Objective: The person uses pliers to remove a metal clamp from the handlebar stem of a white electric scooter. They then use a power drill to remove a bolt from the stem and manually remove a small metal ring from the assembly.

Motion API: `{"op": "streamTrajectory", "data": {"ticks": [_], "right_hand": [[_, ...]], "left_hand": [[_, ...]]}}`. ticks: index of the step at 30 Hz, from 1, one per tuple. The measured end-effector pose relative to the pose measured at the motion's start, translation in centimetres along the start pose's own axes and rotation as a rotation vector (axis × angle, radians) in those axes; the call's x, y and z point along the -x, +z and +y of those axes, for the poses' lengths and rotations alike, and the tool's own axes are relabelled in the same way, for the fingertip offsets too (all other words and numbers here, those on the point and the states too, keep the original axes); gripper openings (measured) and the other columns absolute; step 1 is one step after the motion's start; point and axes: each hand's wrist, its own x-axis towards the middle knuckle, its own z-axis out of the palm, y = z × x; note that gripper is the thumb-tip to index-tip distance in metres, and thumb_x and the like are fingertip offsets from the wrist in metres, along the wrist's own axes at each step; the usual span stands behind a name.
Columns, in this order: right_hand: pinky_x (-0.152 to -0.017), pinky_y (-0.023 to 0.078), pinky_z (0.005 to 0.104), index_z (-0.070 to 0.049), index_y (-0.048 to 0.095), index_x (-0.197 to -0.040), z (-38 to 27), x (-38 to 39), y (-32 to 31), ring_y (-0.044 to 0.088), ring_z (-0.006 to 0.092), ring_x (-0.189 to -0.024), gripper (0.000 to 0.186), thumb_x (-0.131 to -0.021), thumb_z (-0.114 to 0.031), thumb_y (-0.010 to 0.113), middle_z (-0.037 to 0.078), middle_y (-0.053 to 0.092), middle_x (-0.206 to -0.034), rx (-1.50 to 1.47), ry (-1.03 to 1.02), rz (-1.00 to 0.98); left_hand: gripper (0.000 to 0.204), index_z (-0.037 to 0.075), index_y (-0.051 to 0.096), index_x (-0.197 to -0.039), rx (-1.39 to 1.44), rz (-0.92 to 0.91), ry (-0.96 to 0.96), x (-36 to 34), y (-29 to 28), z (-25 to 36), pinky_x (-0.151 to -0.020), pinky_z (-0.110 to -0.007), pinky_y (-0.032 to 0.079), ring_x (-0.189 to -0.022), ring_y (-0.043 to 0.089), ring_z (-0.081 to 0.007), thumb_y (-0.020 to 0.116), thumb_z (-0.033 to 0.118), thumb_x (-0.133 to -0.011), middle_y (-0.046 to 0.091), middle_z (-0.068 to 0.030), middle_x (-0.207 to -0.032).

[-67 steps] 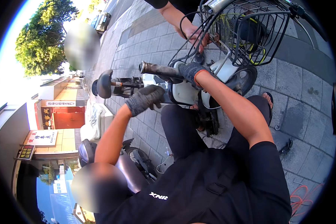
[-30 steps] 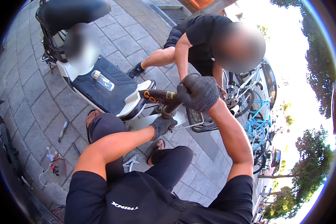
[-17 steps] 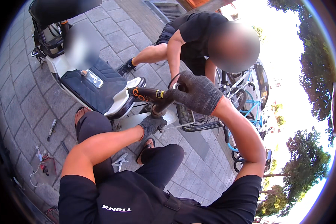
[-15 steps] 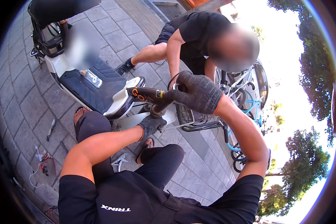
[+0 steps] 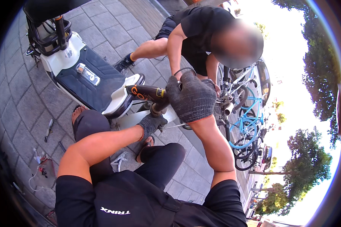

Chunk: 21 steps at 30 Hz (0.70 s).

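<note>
A white and black electric scooter (image 5: 96, 81) has a dark head tube (image 5: 142, 92) at its front end. My left hand (image 5: 152, 124), in a dark grey knit glove, is closed round the front fork (image 5: 159, 109) just below that tube. Over the tube's upper end lies my right hand (image 5: 193, 97), also gloved, its fingers curled and hiding the tube's opening. A white front fender (image 5: 130, 122) shows beyond my left wrist. Opposite me, a bent-over person (image 5: 201, 38) in black has both hands near a wire basket and cables, partly hidden behind my right glove.
On the paving at left lie a metal tool (image 5: 49, 129) and loose wiring with connectors (image 5: 43, 168). A silver metal part (image 5: 119, 160) lies between my legs. A clear packet (image 5: 88, 74) rests on the footboard. Parked bicycles (image 5: 246, 126) stand at right.
My right hand has moved left and turned over the head tube's end, covering the ring-shaped opening seen before. My left hand stays on the fork. The basket has moved back behind my right hand.
</note>
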Motion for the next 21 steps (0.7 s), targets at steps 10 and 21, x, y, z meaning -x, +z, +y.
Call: {"op": "streamTrajectory", "data": {"ticks": [10, 21], "right_hand": [[-0.053, 0.049, 0.0412, -0.008, 0.069, -0.075, 7.5, -3.5, 2.1, 0.065, 0.032, -0.056, 0.022, -0.078, -0.026, 0.08, 0.01, 0.062, -0.064, -0.413, -0.634, -0.283], [-0.054, 0.05, 0.0443, -0.008, 0.071, -0.078, 1.5, -0.7, -1.5, 0.066, 0.0304, -0.064, 0.026, -0.082, -0.033, 0.077, 0.012, 0.061, -0.068, -0.14, -0.178, -0.089]], "left_hand": [[0.017, 0.014, 0.068, -0.094, -0.033, 0.013, -0.011, 1.1, 0.7, 0.5, -0.061, -0.026, 0.044, -0.069, 0.056, -0.0099, 0.077, 0.025, -0.086, 0.064, 0.0019, -0.081], [0.013, 0.015, 0.068, -0.089, -0.226, 0.04, 0.114, -2.0, -1.2, -3.0, -0.06, -0.028, 0.044, -0.064, 0.054, -0.0094, 0.076, 0.026, -0.088, 0.062, 0.0023, -0.075]]}}
